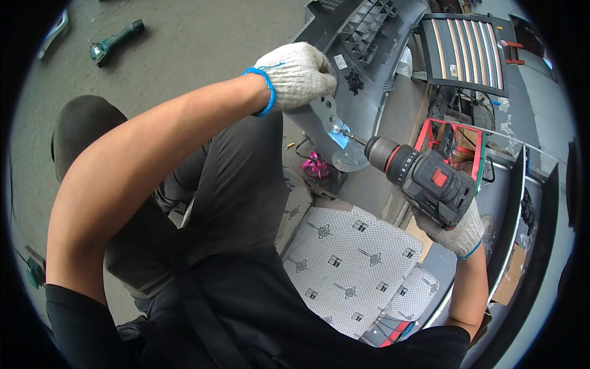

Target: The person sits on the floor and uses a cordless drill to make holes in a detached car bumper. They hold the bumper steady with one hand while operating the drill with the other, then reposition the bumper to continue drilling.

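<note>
My left hand (295, 77), in a white knit glove with blue cuff, is curled over the edge of a grey moulded plastic part (359, 101), just above a bracket (319, 115) with holes. A light-blue patch (338, 136) lies on that part. My right hand (455, 230), also gloved, grips a black-and-red cordless drill (424, 178) from below. Its bit (353, 136) points left at the blue patch; whether the tip touches is too small to tell.
A green power tool (110, 43) lies on the floor (184, 43). Also around me are a pink object (315, 165), patterned padding (344, 258), a red tray (453, 128), a striped panel (461, 52) and long dark rails (541, 227) on the right.
</note>
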{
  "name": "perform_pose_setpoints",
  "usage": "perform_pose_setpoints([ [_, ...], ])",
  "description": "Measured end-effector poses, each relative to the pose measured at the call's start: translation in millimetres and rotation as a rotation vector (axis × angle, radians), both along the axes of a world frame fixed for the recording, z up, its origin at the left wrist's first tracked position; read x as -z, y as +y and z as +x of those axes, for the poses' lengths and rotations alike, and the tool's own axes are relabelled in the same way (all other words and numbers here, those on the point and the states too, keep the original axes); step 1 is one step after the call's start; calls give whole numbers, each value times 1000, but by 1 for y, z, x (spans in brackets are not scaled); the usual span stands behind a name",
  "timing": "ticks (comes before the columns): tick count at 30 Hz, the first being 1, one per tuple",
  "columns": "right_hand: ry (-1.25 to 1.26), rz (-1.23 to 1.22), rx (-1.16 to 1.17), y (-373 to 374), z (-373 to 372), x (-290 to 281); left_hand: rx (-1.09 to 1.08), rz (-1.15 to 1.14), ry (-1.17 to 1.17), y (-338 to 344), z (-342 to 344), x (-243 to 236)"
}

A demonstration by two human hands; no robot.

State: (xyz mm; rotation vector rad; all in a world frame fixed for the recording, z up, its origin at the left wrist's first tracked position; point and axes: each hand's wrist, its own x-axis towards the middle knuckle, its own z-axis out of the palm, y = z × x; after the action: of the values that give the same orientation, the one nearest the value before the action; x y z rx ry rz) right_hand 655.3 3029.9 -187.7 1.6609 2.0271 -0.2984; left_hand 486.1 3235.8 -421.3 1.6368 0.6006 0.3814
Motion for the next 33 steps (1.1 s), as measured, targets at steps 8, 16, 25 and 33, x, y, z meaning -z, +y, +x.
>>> perform_pose_setpoints([
  [8,81,-7,202,7,-12,8,-66,-10,19,-1,-3,5],
  [16,71,-75,353,5,-18,8,-48,21,41,0,-7,2],
  [25,112,-22,405,0,-21,14,-61,47,48,0,-6,3],
  [33,88,-9,285,-1,-22,10,-56,16,26,-3,-2,2],
])
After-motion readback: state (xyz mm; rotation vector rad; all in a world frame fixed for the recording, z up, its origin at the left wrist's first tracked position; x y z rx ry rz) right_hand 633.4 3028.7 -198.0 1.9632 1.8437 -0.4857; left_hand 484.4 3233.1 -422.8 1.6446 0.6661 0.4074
